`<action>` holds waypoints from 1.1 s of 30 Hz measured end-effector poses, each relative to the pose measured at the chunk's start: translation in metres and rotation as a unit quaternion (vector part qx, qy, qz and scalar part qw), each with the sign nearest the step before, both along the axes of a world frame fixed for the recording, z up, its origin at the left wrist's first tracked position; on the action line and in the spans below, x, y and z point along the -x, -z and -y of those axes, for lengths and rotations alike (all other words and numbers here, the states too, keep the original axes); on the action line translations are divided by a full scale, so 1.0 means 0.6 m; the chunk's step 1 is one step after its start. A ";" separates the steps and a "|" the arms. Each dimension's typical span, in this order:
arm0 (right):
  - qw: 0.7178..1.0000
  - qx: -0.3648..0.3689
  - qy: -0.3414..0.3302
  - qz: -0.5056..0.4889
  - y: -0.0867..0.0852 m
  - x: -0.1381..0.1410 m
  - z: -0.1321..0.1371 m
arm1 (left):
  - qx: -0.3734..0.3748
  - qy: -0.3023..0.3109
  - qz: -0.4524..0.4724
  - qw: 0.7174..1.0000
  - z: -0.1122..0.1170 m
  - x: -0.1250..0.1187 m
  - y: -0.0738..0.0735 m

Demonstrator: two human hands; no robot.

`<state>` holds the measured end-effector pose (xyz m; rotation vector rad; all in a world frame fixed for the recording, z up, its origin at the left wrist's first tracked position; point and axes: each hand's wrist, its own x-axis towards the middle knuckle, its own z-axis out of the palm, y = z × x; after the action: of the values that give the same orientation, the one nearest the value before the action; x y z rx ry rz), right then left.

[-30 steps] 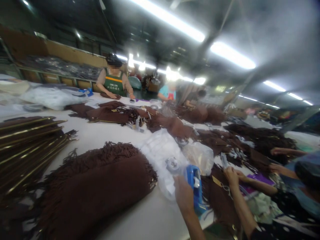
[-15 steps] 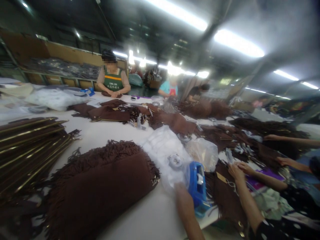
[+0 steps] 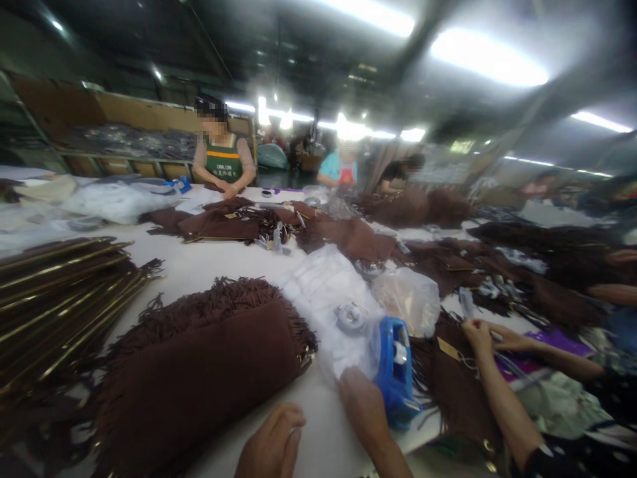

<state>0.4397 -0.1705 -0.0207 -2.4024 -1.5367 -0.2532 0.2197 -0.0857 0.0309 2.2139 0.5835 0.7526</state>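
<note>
My right hand (image 3: 362, 400) is closed at the near edge of a pile of white translucent plastic bags (image 3: 326, 285), just left of a blue tape dispenser (image 3: 395, 375). Its fingertips are hidden, so what it grips, if anything, does not show. Lower down, my left hand (image 3: 273, 441) is closed, thumb and fingers together above the white table; anything between them is too small to make out. In front of it lies a stack of dark brown fringed fabric pieces (image 3: 209, 372), with small gold metal parts at its right corner. A tape roll (image 3: 350, 317) rests on the plastic bags.
Brown bags with gold zippers (image 3: 54, 305) are heaped at the left. A co-worker's hands (image 3: 480, 335) work at the right beside a brown piece with a tan tag (image 3: 448, 348). Across the table, a person in a green apron (image 3: 225, 162) stands behind more brown pieces (image 3: 223, 226).
My left hand has come into view at the bottom. My right hand stays by the plastic bags and is less blurred. The view has shifted slightly.
</note>
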 end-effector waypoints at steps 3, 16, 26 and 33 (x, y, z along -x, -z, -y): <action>1.000 -0.004 -0.007 -0.013 -0.006 0.001 0.011 | 0.056 0.051 -0.026 0.997 0.007 -0.049 -0.015; 1.000 0.001 0.027 -0.004 0.000 -0.011 0.021 | 0.207 0.017 -0.088 0.974 0.019 -0.083 0.027; 0.999 0.035 0.031 0.009 -0.013 -0.003 0.026 | 0.226 0.007 -0.086 0.970 0.020 -0.081 0.024; 0.997 0.064 0.036 0.013 -0.023 -0.007 0.027 | 0.222 0.004 -0.087 0.971 0.025 -0.074 0.040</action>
<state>0.4438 -0.1868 -0.0068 -2.5649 -1.5230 -0.2062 0.2640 -0.1009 0.0066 1.8718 0.7480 0.3757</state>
